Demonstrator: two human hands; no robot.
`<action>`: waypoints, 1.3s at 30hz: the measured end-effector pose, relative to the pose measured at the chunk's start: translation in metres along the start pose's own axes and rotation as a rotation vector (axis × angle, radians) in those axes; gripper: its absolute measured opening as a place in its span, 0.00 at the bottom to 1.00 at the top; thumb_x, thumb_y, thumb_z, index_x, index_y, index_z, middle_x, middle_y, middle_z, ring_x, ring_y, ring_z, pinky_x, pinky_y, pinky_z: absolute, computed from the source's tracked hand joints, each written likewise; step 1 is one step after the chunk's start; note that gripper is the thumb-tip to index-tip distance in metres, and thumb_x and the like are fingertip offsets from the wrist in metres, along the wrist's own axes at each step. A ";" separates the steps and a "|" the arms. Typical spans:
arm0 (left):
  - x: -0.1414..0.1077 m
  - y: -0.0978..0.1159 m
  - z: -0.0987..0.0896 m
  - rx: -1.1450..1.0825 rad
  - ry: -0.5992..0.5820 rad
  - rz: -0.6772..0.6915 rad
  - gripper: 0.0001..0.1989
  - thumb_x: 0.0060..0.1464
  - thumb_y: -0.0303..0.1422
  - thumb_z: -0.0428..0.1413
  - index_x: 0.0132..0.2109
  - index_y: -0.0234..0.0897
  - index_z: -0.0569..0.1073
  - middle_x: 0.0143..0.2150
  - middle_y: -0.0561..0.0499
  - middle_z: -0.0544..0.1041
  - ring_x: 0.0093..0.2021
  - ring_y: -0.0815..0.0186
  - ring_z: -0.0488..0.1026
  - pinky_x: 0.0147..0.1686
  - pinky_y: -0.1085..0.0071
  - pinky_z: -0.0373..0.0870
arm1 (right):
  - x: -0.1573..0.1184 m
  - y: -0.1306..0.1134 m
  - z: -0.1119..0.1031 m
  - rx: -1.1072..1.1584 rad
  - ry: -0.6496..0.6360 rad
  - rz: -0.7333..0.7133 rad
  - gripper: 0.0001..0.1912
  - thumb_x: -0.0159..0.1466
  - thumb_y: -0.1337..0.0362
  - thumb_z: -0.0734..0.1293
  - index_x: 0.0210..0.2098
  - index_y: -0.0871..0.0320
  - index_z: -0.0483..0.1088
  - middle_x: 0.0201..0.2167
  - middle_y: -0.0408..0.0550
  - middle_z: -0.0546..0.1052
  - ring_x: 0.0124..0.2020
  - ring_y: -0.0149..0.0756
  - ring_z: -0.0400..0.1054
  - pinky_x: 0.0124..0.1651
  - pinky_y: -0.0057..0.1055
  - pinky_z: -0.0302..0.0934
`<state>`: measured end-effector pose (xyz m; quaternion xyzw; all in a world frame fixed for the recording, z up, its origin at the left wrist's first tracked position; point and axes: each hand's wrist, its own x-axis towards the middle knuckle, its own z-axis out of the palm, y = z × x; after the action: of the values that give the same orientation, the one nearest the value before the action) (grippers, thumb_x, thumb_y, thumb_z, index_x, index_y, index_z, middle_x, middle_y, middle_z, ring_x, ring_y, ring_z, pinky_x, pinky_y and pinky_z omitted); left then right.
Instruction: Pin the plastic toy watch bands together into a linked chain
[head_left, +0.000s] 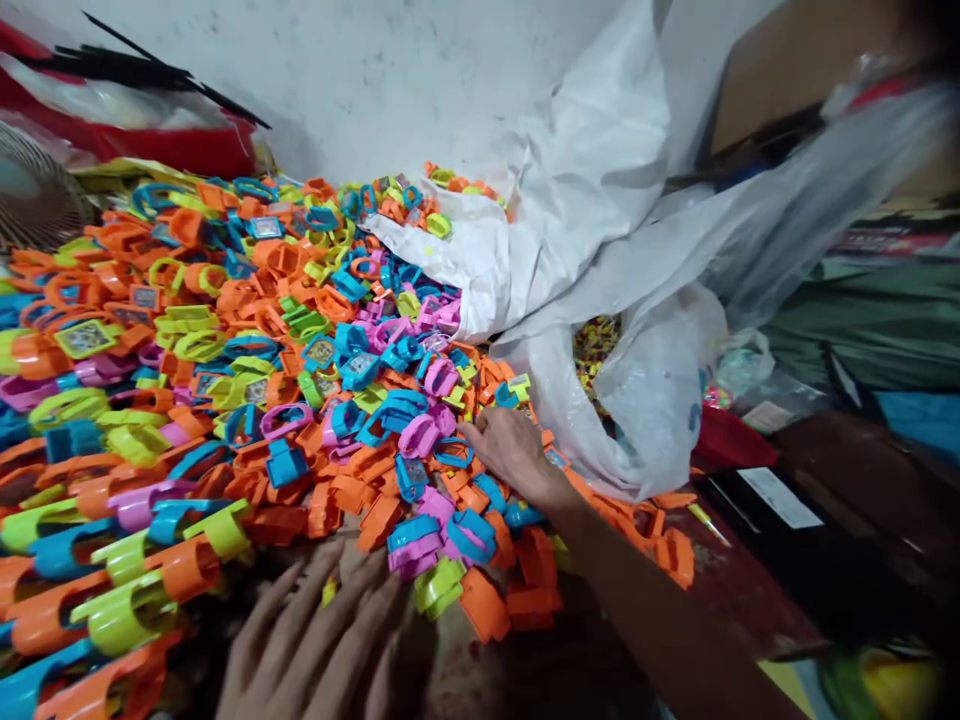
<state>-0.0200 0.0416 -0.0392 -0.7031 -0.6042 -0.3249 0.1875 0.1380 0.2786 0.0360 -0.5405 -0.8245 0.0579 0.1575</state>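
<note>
A large heap of small plastic toy watches (247,330) in orange, blue, pink and lime green covers the surface. My right hand (508,447) reaches into the heap's near right part, fingers curled down among blue and pink pieces; whether it grips one is hidden. My left hand (319,635) lies flat with fingers spread on a bare patch of the surface at the heap's front edge, holding nothing. A small yellow-green piece (328,591) lies between its fingers.
A white woven sack (540,200) lies open at the back right, watches spilling from it. A clear plastic bag (652,390) of small yellow parts sits right of my hand. A fan (34,195) stands at far left, dark boxes (787,510) at right.
</note>
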 end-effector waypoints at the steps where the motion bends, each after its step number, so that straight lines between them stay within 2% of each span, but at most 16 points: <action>1: 0.007 -0.001 -0.006 0.041 -0.035 0.045 0.21 0.59 0.35 0.50 0.59 0.49 0.70 0.56 0.54 0.75 0.60 0.56 0.67 0.62 0.58 0.55 | 0.003 0.001 0.002 0.002 -0.019 0.005 0.13 0.64 0.58 0.66 0.29 0.61 0.74 0.30 0.55 0.78 0.36 0.43 0.72 0.36 0.30 0.57; 3: 0.022 0.000 -0.013 0.112 -0.132 0.060 0.19 0.60 0.36 0.50 0.58 0.43 0.70 0.57 0.50 0.75 0.58 0.57 0.69 0.58 0.62 0.61 | 0.005 0.006 0.001 0.020 -0.064 0.015 0.11 0.62 0.62 0.65 0.26 0.61 0.73 0.28 0.55 0.77 0.33 0.42 0.71 0.33 0.30 0.55; 5: 0.039 0.002 -0.011 0.126 -0.190 -0.049 0.19 0.61 0.36 0.49 0.57 0.38 0.70 0.56 0.46 0.76 0.54 0.57 0.72 0.53 0.62 0.67 | 0.003 0.015 -0.007 0.061 -0.111 0.018 0.10 0.60 0.65 0.64 0.23 0.60 0.71 0.24 0.51 0.75 0.29 0.37 0.69 0.30 0.28 0.53; 7: 0.057 0.005 -0.001 0.091 -0.165 -0.151 0.19 0.63 0.35 0.46 0.57 0.36 0.68 0.53 0.44 0.77 0.51 0.58 0.75 0.50 0.62 0.71 | -0.003 0.026 -0.019 0.120 -0.156 0.003 0.12 0.61 0.65 0.63 0.21 0.60 0.68 0.21 0.46 0.72 0.24 0.32 0.65 0.28 0.27 0.50; 9: 0.077 0.007 0.014 0.048 -0.165 -0.195 0.21 0.63 0.36 0.46 0.61 0.36 0.64 0.55 0.42 0.76 0.51 0.57 0.74 0.50 0.61 0.72 | -0.011 0.035 -0.030 0.193 -0.193 -0.029 0.14 0.62 0.62 0.61 0.21 0.59 0.66 0.20 0.42 0.69 0.23 0.29 0.62 0.26 0.25 0.50; 12: 0.106 0.010 0.037 0.005 -0.254 -0.229 0.25 0.62 0.33 0.48 0.64 0.36 0.59 0.62 0.39 0.69 0.57 0.52 0.70 0.51 0.57 0.72 | -0.023 0.048 -0.039 0.367 -0.232 -0.082 0.17 0.64 0.58 0.59 0.23 0.59 0.67 0.20 0.41 0.67 0.22 0.29 0.60 0.25 0.24 0.50; 15: 0.126 0.013 0.052 0.008 -0.347 -0.272 0.25 0.60 0.28 0.48 0.64 0.34 0.60 0.60 0.37 0.69 0.54 0.51 0.71 0.49 0.56 0.72 | -0.031 0.055 -0.039 0.432 -0.198 -0.057 0.18 0.64 0.57 0.59 0.22 0.59 0.66 0.19 0.41 0.67 0.22 0.30 0.60 0.24 0.25 0.50; 19: 0.121 0.013 0.057 -0.018 -0.338 -0.268 0.18 0.61 0.29 0.48 0.57 0.35 0.68 0.53 0.39 0.72 0.48 0.54 0.73 0.45 0.57 0.73 | -0.036 0.055 -0.037 0.234 -0.069 0.057 0.14 0.64 0.61 0.61 0.23 0.58 0.68 0.21 0.42 0.70 0.24 0.32 0.63 0.27 0.26 0.51; 22: 0.105 0.009 0.055 -0.064 -0.302 -0.252 0.15 0.63 0.30 0.45 0.53 0.37 0.70 0.51 0.41 0.73 0.50 0.56 0.72 0.47 0.58 0.74 | -0.038 0.049 -0.035 0.093 0.031 0.097 0.08 0.63 0.61 0.65 0.31 0.58 0.71 0.26 0.47 0.73 0.28 0.37 0.67 0.30 0.29 0.53; 24: 0.098 0.008 0.052 -0.077 -0.297 -0.250 0.15 0.64 0.30 0.44 0.53 0.40 0.71 0.51 0.43 0.73 0.51 0.57 0.72 0.46 0.60 0.74 | -0.036 0.044 -0.032 0.027 0.170 0.019 0.09 0.64 0.59 0.65 0.39 0.59 0.71 0.33 0.52 0.75 0.33 0.42 0.69 0.32 0.32 0.55; 26: 0.097 0.010 0.050 -0.040 -0.266 -0.241 0.15 0.64 0.30 0.45 0.52 0.40 0.72 0.51 0.43 0.73 0.51 0.56 0.71 0.46 0.60 0.74 | -0.031 0.040 -0.029 -0.002 0.265 -0.186 0.09 0.65 0.62 0.64 0.43 0.59 0.70 0.39 0.54 0.74 0.38 0.43 0.69 0.36 0.33 0.59; 29: 0.102 0.019 0.044 0.110 -0.193 -0.225 0.14 0.62 0.31 0.47 0.50 0.38 0.73 0.49 0.42 0.75 0.50 0.52 0.71 0.45 0.55 0.72 | -0.019 0.036 -0.018 -0.051 0.195 -0.448 0.05 0.65 0.66 0.64 0.39 0.58 0.70 0.38 0.53 0.72 0.40 0.43 0.68 0.40 0.34 0.62; 31: 0.107 0.026 0.038 0.220 -0.178 -0.235 0.13 0.62 0.31 0.47 0.47 0.38 0.75 0.46 0.42 0.76 0.47 0.50 0.71 0.42 0.55 0.71 | -0.012 0.036 -0.010 -0.108 0.157 -0.467 0.02 0.63 0.66 0.66 0.35 0.59 0.70 0.36 0.53 0.71 0.39 0.45 0.67 0.40 0.37 0.62; 34: 0.114 0.035 0.025 0.303 -0.199 -0.272 0.13 0.61 0.33 0.47 0.42 0.39 0.76 0.40 0.43 0.76 0.40 0.50 0.71 0.37 0.55 0.69 | -0.011 0.035 -0.007 -0.091 0.190 -0.457 0.02 0.63 0.67 0.66 0.33 0.59 0.69 0.36 0.53 0.70 0.38 0.44 0.65 0.41 0.37 0.62; 36: 0.119 0.037 0.015 0.320 -0.182 -0.286 0.13 0.61 0.36 0.47 0.43 0.40 0.76 0.39 0.42 0.76 0.39 0.49 0.70 0.36 0.54 0.68 | -0.018 0.031 -0.014 -0.029 0.220 -0.500 0.03 0.65 0.68 0.63 0.34 0.60 0.69 0.35 0.52 0.70 0.38 0.42 0.64 0.41 0.36 0.61; 39: 0.126 0.034 0.009 0.265 -0.129 -0.311 0.17 0.62 0.40 0.45 0.47 0.40 0.75 0.46 0.40 0.76 0.44 0.45 0.70 0.41 0.49 0.67 | -0.035 0.016 -0.032 0.017 0.258 -0.624 0.08 0.69 0.66 0.60 0.36 0.60 0.69 0.34 0.51 0.70 0.38 0.40 0.64 0.42 0.36 0.59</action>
<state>0.0221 0.1318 0.0448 -0.5900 -0.7535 -0.2218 0.1871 0.1758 0.2507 0.0551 -0.2636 -0.9229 -0.0552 0.2752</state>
